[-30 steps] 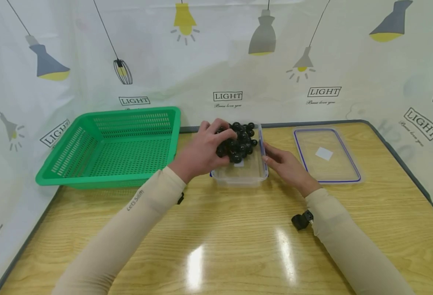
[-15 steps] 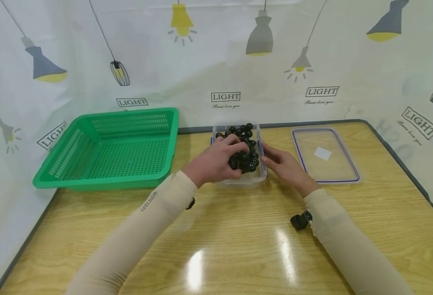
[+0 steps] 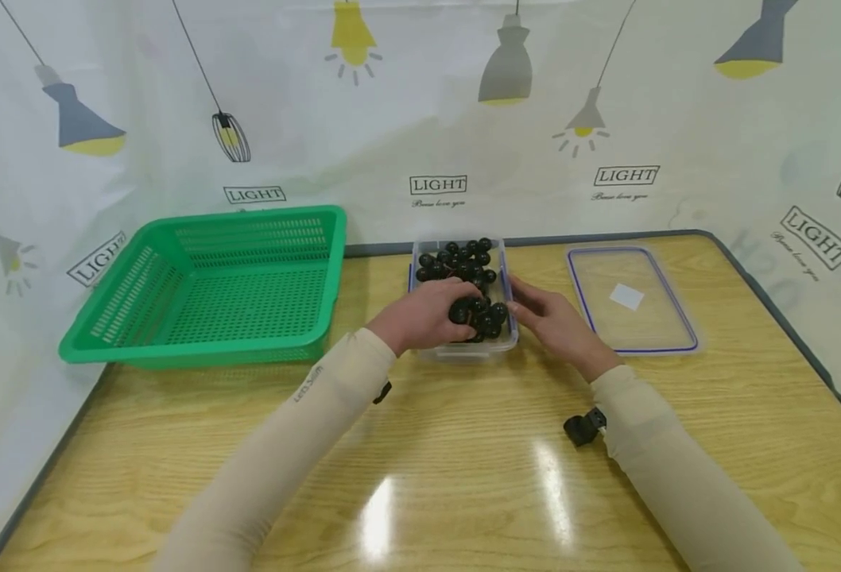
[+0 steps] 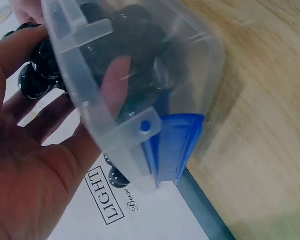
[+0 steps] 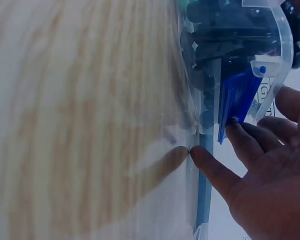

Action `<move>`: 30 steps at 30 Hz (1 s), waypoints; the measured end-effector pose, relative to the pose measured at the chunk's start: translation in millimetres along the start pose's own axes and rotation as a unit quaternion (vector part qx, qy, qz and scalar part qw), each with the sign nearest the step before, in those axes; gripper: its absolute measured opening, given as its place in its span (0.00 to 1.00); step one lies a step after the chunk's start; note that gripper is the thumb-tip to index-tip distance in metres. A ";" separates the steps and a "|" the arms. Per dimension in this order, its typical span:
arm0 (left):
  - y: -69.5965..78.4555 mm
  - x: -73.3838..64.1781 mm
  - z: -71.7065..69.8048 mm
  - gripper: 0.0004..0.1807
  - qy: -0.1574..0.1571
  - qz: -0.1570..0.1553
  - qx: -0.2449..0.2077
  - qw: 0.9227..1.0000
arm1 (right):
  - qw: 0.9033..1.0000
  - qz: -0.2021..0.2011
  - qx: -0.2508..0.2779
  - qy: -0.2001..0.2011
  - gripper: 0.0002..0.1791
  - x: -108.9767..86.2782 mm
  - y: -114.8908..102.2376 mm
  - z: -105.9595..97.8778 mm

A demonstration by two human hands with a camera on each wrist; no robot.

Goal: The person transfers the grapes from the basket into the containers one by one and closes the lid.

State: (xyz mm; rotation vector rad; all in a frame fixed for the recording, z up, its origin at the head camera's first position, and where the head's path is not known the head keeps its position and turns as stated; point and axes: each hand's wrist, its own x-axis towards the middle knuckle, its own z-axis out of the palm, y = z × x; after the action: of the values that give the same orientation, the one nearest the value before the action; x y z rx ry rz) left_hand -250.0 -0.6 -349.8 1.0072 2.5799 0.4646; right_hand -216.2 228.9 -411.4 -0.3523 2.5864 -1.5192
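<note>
A bunch of black grapes (image 3: 456, 262) lies in a clear plastic container (image 3: 456, 347), several grapes rising above the rim. At the near end my left hand (image 3: 428, 316) reaches in over the left wall, its fingers and thumb curled round the front grapes. In the left wrist view, one finger of that hand shows through the clear wall near a blue clip (image 4: 177, 145). My right hand (image 3: 558, 322) rests against the container's right side. In the right wrist view its fingers touch another blue clip (image 5: 240, 97) and the thumb meets the rim.
A green perforated basket (image 3: 177, 351) stands at the left with nothing in it. The clear lid (image 3: 602, 318) with a blue seal lies flat at the right of the container. A printed cloth (image 3: 392, 103) hangs behind the wooden table (image 3: 478, 477).
My left hand has moved right and toward me with the grapes, and down into the container. The bunch now spreads along the container's length. My right hand has stayed at the side.
</note>
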 end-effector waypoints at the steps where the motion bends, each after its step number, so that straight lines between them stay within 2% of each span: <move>1: -0.8 1.0 0.6 0.31 -0.007 -0.009 0.001 1.000 | 1.000 -0.001 0.000 -0.001 0.32 0.2 -0.4 0.3; 5: -2.4 2.8 2.7 0.33 -0.015 -0.021 0.010 1.000 | 1.000 -0.002 -0.006 -0.001 0.32 0.9 -1.7 1.0; 13: -3.6 -3.9 11.1 0.31 0.010 -0.007 0.051 0.999 | 1.000 0.001 0.003 -0.004 0.32 0.4 -1.3 1.4; 16: -2.3 -6.4 13.8 0.30 0.046 0.012 0.101 0.994 | 1.000 -0.003 0.001 -0.002 0.32 -0.2 -0.9 0.5; 20: -0.6 -6.9 15.7 0.27 0.103 0.046 0.163 0.980 | 1.000 -0.010 0.005 0.000 0.32 -0.9 1.2 -1.2; 22: -0.6 -6.8 16.7 0.25 0.108 0.058 0.163 0.979 | 1.000 -0.011 0.006 -0.002 0.32 -0.8 2.2 -1.4; 24: -0.8 -6.2 17.6 0.23 0.104 0.065 0.149 0.981 | 1.000 -0.010 0.004 -0.002 0.33 -0.3 3.0 -1.4; 30: -1.2 -3.6 18.8 0.22 0.090 0.054 0.119 0.987 | 1.000 -0.004 0.002 -0.005 0.34 1.5 3.7 0.2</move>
State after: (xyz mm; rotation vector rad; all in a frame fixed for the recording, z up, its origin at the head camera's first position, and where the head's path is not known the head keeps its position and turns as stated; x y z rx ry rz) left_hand -240.4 -0.6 -366.4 1.2428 2.8032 0.2889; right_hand -218.1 230.1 -414.8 -0.3684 2.5772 -1.5197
